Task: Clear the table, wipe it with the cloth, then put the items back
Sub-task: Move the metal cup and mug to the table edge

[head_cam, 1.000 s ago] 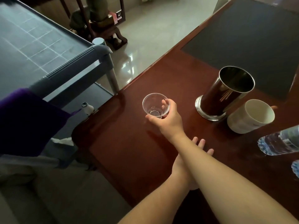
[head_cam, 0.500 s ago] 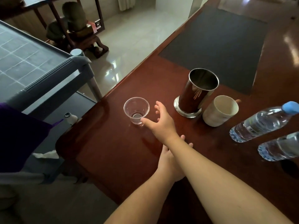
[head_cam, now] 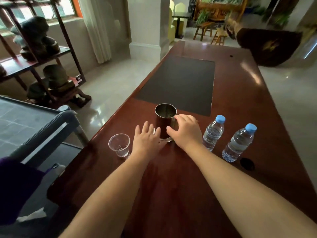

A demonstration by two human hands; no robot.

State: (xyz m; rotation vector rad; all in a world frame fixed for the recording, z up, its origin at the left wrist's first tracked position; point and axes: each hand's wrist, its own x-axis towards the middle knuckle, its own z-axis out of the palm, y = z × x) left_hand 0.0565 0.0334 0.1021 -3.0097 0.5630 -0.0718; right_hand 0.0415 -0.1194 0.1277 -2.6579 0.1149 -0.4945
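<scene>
Metal canister (head_cam: pixel 165 122) upright mid-counter (head_cam: pixel 240 103), plastic cup (head_cam: pixel 119 145) at its 8 o'clock. Left hand (head_cam: pixel 145 140) open, fingers straight beside its base; right hand (head_cam: pixel 186 130) curls over something hidden at 3 o'clock, contact unclear. Canister likely rigid, slick; hold mid-wall.

Two water bottles with blue caps are counted on the table (head_cam: pixel 240 103), one (head_cam: pixel 213 133) nearer the hands and one (head_cam: pixel 239 143) farther right. One clear plastic cup (head_cam: pixel 119 145), one metal canister (head_cam: pixel 165 122), one dark mat (head_cam: pixel 178 83) and one small black disc (head_cam: pixel 247 164) are also seen there. Two hands are counted, a left hand (head_cam: pixel 145 140) and a right hand (head_cam: pixel 186 131).
</scene>
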